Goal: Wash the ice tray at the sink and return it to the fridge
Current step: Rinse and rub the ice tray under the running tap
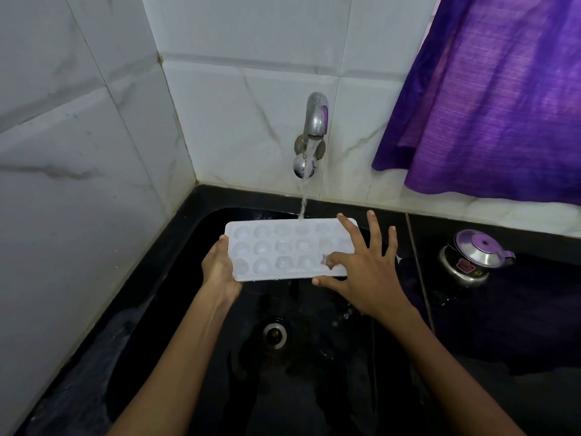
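A white plastic ice tray [276, 250] with three rows of cups is held level over the black sink [195, 234]. My left hand [220, 269] grips its left end, thumb on top. My right hand [367, 265] lies over the tray's right end with fingers spread and one fingertip pressed into a cup near the front edge. Water runs from the steel tap [317, 118] on the back wall and lands at the tray's far edge.
White marble tiles rise on the left and behind. A purple curtain [490, 99] hangs at the upper right. A small steel pot with a lid [473, 256] stands on the black counter right of the sink. The drain [275, 334] lies below the tray.
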Tool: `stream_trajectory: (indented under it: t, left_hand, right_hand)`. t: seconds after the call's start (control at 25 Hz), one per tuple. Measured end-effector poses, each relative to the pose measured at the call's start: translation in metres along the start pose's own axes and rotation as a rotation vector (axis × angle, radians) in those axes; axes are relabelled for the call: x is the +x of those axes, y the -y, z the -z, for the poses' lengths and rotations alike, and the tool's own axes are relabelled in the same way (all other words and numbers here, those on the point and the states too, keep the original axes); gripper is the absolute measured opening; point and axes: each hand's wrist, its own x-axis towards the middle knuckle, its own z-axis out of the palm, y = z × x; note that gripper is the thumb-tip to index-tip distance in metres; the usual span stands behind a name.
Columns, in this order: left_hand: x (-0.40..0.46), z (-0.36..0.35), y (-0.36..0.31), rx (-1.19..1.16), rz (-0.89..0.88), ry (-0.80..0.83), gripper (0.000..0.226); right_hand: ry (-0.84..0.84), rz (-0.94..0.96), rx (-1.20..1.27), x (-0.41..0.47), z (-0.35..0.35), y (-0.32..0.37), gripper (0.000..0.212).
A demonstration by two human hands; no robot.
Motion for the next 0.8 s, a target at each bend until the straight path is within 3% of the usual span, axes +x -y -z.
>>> stream_trajectory:
  t: [0.36,0.6,0.8]
  left_hand:
    - [-0.002,-0.005,0.004,-0.009,0.025,0.009,0.025]
    - [-0.005,-0.010,0.012,0.009,0.037,0.026,0.031]
    - [-0.010,-0.021,0.015,0.030,0.052,0.052,0.030]
  right_hand:
    - [-0.020,-0.023,0.017,-0.007,0.001,-0.007,0.049]
    - [0.054,-0.178,0.102,0.005,0.025,-0.012,0.067]
    - [0.239,-0.114,0.075,0.033,0.017,-0.006,0.083]
